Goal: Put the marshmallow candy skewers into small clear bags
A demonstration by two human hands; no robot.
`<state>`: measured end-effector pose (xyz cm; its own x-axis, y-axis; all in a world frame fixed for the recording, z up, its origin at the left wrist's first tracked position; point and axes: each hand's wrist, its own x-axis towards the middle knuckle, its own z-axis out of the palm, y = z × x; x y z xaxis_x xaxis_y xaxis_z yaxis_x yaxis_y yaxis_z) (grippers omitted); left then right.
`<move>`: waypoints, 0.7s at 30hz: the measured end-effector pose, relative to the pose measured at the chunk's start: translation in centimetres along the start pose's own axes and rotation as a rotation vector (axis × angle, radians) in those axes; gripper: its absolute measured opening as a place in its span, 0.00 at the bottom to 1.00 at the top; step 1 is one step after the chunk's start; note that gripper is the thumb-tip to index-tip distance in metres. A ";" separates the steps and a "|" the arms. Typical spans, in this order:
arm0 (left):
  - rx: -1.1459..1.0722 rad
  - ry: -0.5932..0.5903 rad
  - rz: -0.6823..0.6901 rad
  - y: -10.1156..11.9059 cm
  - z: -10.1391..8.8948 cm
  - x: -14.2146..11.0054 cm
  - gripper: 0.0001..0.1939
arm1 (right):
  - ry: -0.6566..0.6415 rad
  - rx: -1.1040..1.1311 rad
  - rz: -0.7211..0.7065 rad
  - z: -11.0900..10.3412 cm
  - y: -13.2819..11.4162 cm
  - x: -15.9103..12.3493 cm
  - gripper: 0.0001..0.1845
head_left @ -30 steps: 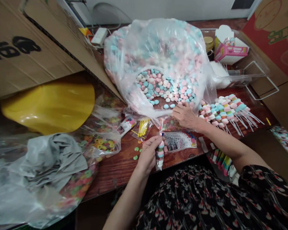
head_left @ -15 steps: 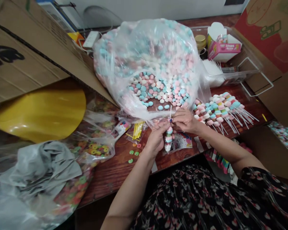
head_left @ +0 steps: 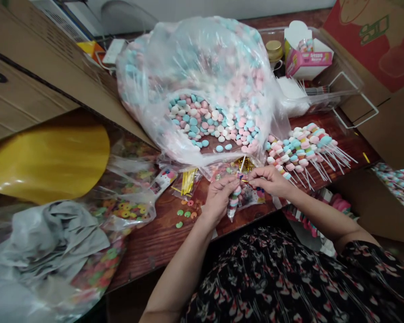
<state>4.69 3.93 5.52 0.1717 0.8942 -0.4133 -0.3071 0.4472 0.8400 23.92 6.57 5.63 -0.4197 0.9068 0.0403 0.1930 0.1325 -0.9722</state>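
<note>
My left hand (head_left: 222, 194) is closed around a marshmallow skewer (head_left: 234, 202) in a clear wrapper. Pink, white and blue sweets hang downward, and the white stick (head_left: 243, 162) points up. Beside the wrapper's gathered neck, my right hand (head_left: 271, 180) has its thumb and forefinger pinched on a thin gold twist tie (head_left: 245, 181). Just left of my hands lies a packet of yellow-gold twist ties (head_left: 188, 181). To the right, a pile of marshmallow skewers (head_left: 306, 148) rests on the table with sticks facing right.
A large clear bag of marshmallows (head_left: 202, 58) opens toward me. Loose gummy rings (head_left: 180, 213) lie left of my hands. A grey cloth (head_left: 59, 233) sits on a bag at left. A plastic basket (head_left: 343, 96) holds a pink box (head_left: 308, 63). Cardboard boxes (head_left: 70, 76) flank the table.
My right hand has moved slightly right from the wrapper's neck, and a gold strip now shows between the hands. The skewer tilts more. The view has shifted a little.
</note>
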 end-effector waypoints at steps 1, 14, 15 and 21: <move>0.028 0.014 0.017 -0.3 -0.2 0.0 0.15 | 0.072 -0.086 -0.061 0.0 -0.4 -0.3 0.07; 0.204 0.070 0.123 -2.8 -1.0 -1.2 0.16 | 0.179 -0.402 -0.438 4.5 -0.3 0.2 0.16; 0.231 0.060 0.137 -2.8 -1.2 -1.3 0.16 | 0.183 -0.372 -0.402 4.5 -0.3 0.1 0.16; 0.217 0.099 0.163 -3.1 -1.8 -1.1 0.17 | 0.282 -0.392 -0.314 5.2 0.0 -0.9 0.24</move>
<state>3.73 1.60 2.78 0.0413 0.9563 -0.2896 -0.1144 0.2925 0.9494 19.68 3.67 4.38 -0.2671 0.8648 0.4253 0.4348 0.5020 -0.7476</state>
